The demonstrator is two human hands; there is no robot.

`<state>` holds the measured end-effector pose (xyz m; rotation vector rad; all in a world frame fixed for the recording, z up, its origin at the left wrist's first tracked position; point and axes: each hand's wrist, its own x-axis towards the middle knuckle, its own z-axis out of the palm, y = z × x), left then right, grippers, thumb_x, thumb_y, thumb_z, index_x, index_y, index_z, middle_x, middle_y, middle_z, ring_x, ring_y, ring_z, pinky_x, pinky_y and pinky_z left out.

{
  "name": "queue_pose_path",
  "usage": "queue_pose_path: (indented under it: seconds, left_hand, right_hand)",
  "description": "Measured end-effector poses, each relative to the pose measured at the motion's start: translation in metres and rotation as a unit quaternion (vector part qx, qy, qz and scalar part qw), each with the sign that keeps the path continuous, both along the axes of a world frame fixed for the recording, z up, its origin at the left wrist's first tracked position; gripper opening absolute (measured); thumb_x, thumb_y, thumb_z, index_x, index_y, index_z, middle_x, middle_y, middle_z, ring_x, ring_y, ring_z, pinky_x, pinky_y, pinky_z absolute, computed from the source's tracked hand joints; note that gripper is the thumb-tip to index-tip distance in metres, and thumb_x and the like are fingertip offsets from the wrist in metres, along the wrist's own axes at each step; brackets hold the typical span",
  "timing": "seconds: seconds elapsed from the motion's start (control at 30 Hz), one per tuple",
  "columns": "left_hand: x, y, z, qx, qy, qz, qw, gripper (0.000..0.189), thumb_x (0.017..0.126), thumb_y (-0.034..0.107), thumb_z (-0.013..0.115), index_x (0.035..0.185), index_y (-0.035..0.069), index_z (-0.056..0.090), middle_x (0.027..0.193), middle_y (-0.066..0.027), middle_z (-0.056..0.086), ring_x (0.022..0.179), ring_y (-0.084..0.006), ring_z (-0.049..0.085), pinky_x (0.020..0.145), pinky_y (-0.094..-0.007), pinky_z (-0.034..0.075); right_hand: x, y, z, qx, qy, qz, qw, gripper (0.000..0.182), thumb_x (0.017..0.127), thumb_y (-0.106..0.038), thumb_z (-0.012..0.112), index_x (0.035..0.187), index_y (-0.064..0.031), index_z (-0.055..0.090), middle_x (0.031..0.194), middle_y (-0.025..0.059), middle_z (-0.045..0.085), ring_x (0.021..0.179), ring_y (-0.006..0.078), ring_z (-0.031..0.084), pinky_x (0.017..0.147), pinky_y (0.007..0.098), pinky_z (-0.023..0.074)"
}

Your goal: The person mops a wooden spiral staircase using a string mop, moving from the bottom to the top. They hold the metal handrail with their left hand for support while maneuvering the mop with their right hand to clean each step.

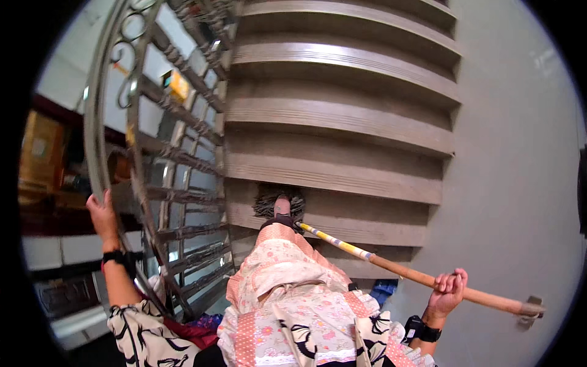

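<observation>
My left hand (102,212) rests on the metal handrail (97,137) of the stair railing at the left. In my right hand (448,288) is the long wooden handle of a mop (403,271), gripped along its plain part; a striped section of it slants down toward my foot. The grey strands of the mop head (270,204) spread on a stair tread around my shoe (282,207), which partly hides them. Whether the shoe stands on the strands or beside them, I cannot tell. A floral apron (293,293) covers my front.
Grey stairs (339,110) with ridged edges fill the middle. Ornate metal balusters (183,160) line the left side, and a smooth grey wall (504,160) lies on the right. A yellow box (178,86) shows beyond the railing. Something blue (383,291) lies by the wall below.
</observation>
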<state>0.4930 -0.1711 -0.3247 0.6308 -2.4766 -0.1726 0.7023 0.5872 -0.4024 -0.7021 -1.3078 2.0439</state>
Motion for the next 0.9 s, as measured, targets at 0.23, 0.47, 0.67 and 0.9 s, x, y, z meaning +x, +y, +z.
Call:
queue_pose_path:
  seconds: [0.23, 0.47, 0.67, 0.9]
  left_hand:
    - [0.001, -0.009, -0.006, 0.009, -0.005, 0.015, 1.000, 0.065, 0.085, 0.048, 0.055, 0.120, -0.004, 0.040, 0.117, -0.0212, 0.049, 0.106, -0.0333, 0.050, 0.089, -0.0357, 0.039]
    - [0.003, -0.017, -0.005, 0.022, -0.021, 0.061, 0.998, 0.065, 0.086, 0.048, 0.054, 0.122, -0.004, 0.039, 0.119, -0.0207, 0.047, 0.108, -0.0325, 0.049, 0.090, -0.0362, 0.038]
    - [0.028, -0.029, -0.021, 0.021, 0.020, 0.060, 0.998, 0.061, 0.087, 0.040, 0.056, 0.125, -0.004, 0.037, 0.121, -0.0236, 0.046, 0.112, -0.0354, 0.045, 0.095, -0.0371, 0.034]
    - [-0.005, 0.061, -0.021, 0.009, 0.015, 0.174, 0.985, 0.060, 0.086, 0.024, 0.057, 0.131, -0.005, 0.032, 0.131, -0.0270, 0.038, 0.122, -0.0384, 0.038, 0.103, -0.0397, 0.031]
  right_hand:
    - [0.012, 0.050, 0.016, 0.060, -0.005, -0.056, 0.997, 0.014, 0.089, -0.015, 0.042, 0.095, -0.0036, 0.047, 0.050, -0.0049, 0.028, 0.044, 0.0067, 0.031, 0.050, 0.0238, 0.0356]
    - [-0.059, 0.046, 0.044, 0.135, 0.009, 0.068, 0.988, 0.015, 0.084, -0.016, 0.050, 0.092, -0.0041, 0.044, 0.053, -0.0023, 0.033, 0.045, 0.0092, 0.035, 0.050, 0.0252, 0.0365]
    - [-0.135, 0.021, 0.046, 0.113, 0.006, 0.146, 0.983, 0.024, 0.080, -0.015, 0.056, 0.094, -0.0068, 0.038, 0.058, 0.0016, 0.039, 0.045, 0.0116, 0.040, 0.048, 0.0263, 0.0375]
    - [-0.135, 0.057, 0.044, 0.103, -0.020, 0.178, 0.978, 0.015, 0.082, -0.004, 0.052, 0.095, -0.0043, 0.044, 0.064, 0.0030, 0.045, 0.057, 0.0130, 0.045, 0.063, 0.0307, 0.0435]
